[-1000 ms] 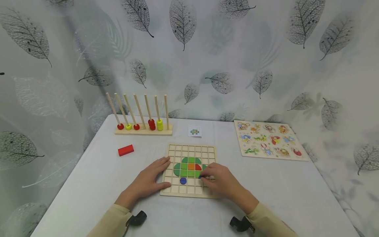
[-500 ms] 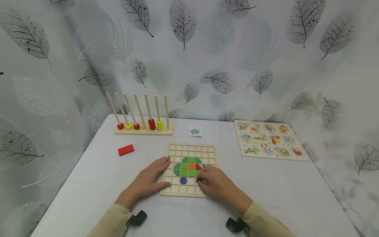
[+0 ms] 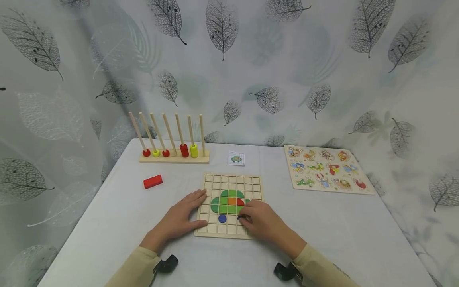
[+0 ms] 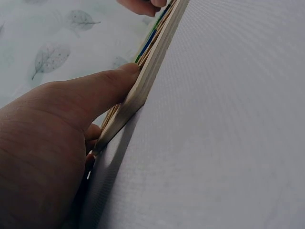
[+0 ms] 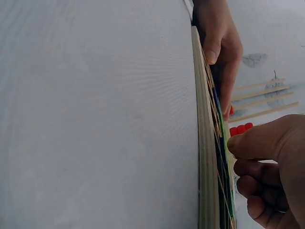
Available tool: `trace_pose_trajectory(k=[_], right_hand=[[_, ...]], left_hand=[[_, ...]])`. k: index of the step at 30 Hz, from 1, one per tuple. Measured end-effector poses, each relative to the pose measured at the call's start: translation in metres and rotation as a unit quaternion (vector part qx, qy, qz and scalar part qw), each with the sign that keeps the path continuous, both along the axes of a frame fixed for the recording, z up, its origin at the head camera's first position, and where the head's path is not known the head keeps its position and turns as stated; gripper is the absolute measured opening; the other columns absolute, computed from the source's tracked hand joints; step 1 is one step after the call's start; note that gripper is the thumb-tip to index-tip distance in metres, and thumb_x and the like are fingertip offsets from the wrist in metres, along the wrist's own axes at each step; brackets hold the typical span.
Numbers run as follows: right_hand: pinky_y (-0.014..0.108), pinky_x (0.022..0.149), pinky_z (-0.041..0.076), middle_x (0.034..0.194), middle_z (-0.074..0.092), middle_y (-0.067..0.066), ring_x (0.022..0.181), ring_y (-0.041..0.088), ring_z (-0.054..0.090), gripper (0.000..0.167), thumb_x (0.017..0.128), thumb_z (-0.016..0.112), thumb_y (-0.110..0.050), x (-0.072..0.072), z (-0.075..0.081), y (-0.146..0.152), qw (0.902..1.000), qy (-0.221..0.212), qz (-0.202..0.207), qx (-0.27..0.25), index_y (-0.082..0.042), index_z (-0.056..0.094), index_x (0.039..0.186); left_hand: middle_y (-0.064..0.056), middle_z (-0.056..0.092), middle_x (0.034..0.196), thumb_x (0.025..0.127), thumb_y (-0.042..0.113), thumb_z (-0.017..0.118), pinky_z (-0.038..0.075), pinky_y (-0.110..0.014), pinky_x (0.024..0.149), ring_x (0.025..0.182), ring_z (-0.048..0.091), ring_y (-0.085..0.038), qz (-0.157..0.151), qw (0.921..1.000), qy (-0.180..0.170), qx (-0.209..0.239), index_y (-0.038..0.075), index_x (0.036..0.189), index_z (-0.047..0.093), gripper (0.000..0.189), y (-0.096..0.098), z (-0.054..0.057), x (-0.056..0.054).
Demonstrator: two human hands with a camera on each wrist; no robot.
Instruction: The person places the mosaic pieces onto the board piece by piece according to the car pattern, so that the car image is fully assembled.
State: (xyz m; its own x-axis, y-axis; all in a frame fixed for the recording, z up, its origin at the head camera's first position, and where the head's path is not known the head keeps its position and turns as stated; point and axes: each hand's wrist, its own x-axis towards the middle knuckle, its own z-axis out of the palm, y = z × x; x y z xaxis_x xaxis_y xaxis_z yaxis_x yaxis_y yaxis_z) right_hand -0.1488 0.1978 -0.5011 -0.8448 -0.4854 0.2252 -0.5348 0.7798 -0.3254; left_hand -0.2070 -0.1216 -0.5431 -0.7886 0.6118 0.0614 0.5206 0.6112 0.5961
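A wooden grid board lies on the table with green, orange and red tiles forming a rounded shape in its middle. A round blue tile sits below that shape. My left hand rests on the board's left side, thumb over the near-left edge and fingers stretched along the side. Over the board's lower right, my right hand pinches a small blue tile between thumb and finger, right at a cell level with the round one. Its other fingers are curled; most of this tile is hidden.
A wooden bead rack with red and yellow beads stands back left, a red block before it. A small picture card lies behind the board. An insect puzzle board is at the back right.
My right hand has moved slightly left and down over the board with the blue tile, then stayed there in the last half second. My left hand has not moved.
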Motion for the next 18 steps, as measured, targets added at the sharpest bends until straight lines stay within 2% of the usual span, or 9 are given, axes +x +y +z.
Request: trace_pose_trajectory(k=[5,10,18], right_hand=[[0.030,0.081,0.060,0.099,0.070,-0.005,0.093,0.010,0.063,0.015,0.089,0.091,-0.013,0.001,0.008,0.011,0.9995,0.019,-0.016,-0.018,-0.014,0.082,0.100],[0.031,0.081,0.062,0.102,0.071,-0.004,0.097,0.011,0.066,0.021,0.086,0.094,-0.011,0.005,0.024,0.026,0.9973,0.048,-0.028,-0.048,-0.012,0.082,0.104],[0.035,0.083,0.063,0.106,0.072,-0.005,0.101,0.012,0.069,0.026,0.084,0.095,-0.012,0.014,0.043,0.056,0.9916,0.097,-0.061,-0.060,-0.015,0.081,0.106]], left_hand=[[0.002,0.031,0.176,0.095,0.058,0.079,0.032,-0.058,0.126,0.163,0.026,-0.026,-0.001,1.0000,-0.001,0.000,0.014,0.168,0.043,0.093,0.000,-0.001,0.000],[0.002,0.031,0.176,0.095,0.057,0.079,0.032,-0.058,0.126,0.163,0.026,-0.026,-0.002,1.0000,-0.004,0.000,0.015,0.168,0.043,0.092,0.000,-0.001,0.000],[0.001,0.032,0.176,0.095,0.058,0.078,0.033,-0.059,0.125,0.163,0.027,-0.027,-0.003,1.0000,0.000,0.000,0.014,0.168,0.043,0.092,0.000,0.000,0.000]])
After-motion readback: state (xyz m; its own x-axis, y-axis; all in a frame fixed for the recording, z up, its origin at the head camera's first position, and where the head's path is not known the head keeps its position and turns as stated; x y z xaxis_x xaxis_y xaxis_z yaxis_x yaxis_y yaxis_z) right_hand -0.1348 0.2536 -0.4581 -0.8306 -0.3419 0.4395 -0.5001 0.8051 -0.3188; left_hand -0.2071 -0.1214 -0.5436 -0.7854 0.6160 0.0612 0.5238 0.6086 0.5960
